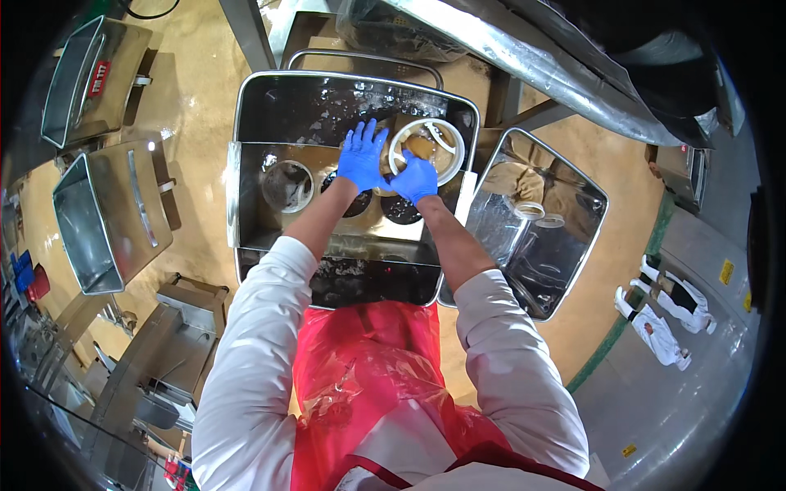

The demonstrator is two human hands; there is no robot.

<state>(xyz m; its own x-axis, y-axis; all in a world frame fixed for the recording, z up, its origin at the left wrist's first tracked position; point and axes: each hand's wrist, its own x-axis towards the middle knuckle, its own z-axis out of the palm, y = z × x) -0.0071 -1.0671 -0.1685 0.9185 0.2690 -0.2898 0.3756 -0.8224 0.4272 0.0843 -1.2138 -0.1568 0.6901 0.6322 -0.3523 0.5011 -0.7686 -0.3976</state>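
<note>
My left hand (pixel 361 157), in a blue glove, lies with fingers spread over a metal shelf (pixel 323 158) with round holes that spans a large steel tub (pixel 299 94). Beside it, at the near left edge of a white round container (pixel 460 147), my blue-gloved right hand (pixel 416 180) curls its fingers over the rim. Inside the container shows something brown (pixel 421 147) and a white strip like a handle. What lies under my two hands is partly hidden. One round opening (pixel 288 186) in the shelf sits to the left.
Right of the tub stands another steel tub (pixel 565 270) with brownish sheeting and small white round pieces inside. Two steel carts (pixel 90 237) are on the left floor. A plastic-covered metal structure (pixel 491 49) crosses the far side. Two people in white (pixel 659 335) stand at the right.
</note>
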